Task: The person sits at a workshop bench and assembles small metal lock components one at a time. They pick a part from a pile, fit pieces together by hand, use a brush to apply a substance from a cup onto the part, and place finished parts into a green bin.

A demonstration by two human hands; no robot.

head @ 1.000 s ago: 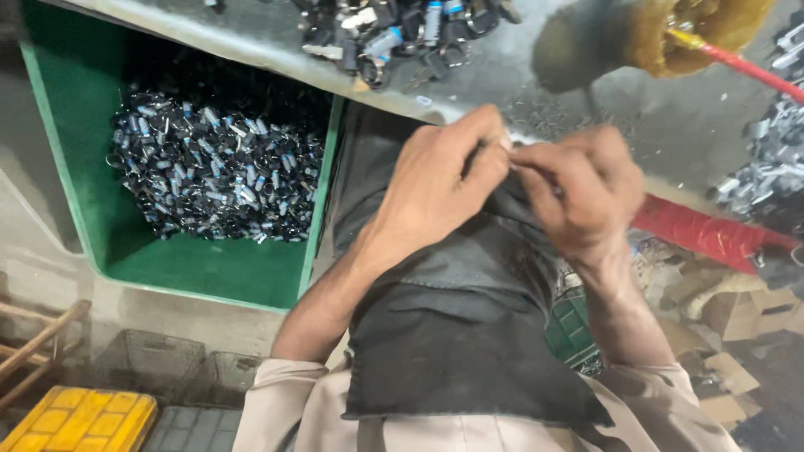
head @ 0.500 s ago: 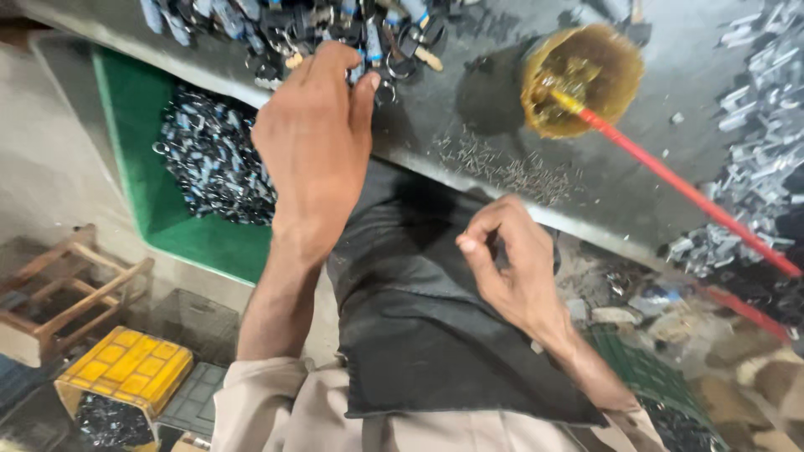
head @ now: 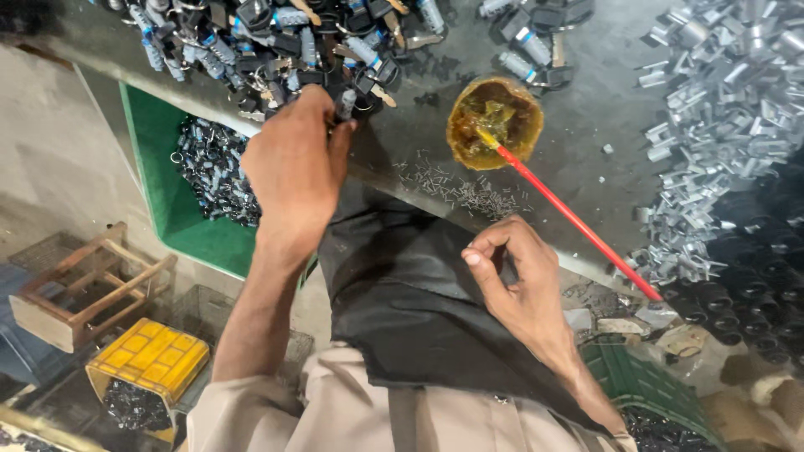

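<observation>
Up at the bench's near edge, my left hand (head: 295, 172) pinches one small metal-and-black part (head: 346, 104) from the jumbled pile (head: 276, 38); my right hand (head: 515, 280) hovers loosely curled, empty, over the smooth black apron (head: 402, 301), greasy cup (head: 494, 122) nearby.

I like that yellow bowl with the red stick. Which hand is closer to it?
Roughly even, the right perhaps. The right hand hangs below the yellow bowl, over the black cloth. The left hand is off to its left, at the key pile.

Yellow grease bowl (head: 494, 121) with red brush (head: 569, 216) mid-bench, silver clips (head: 724, 109) heaped toward right edge, green bin (head: 180, 226) below front edge, yellow crate (head: 151, 360) beside wooden stool (head: 84, 285)
</observation>
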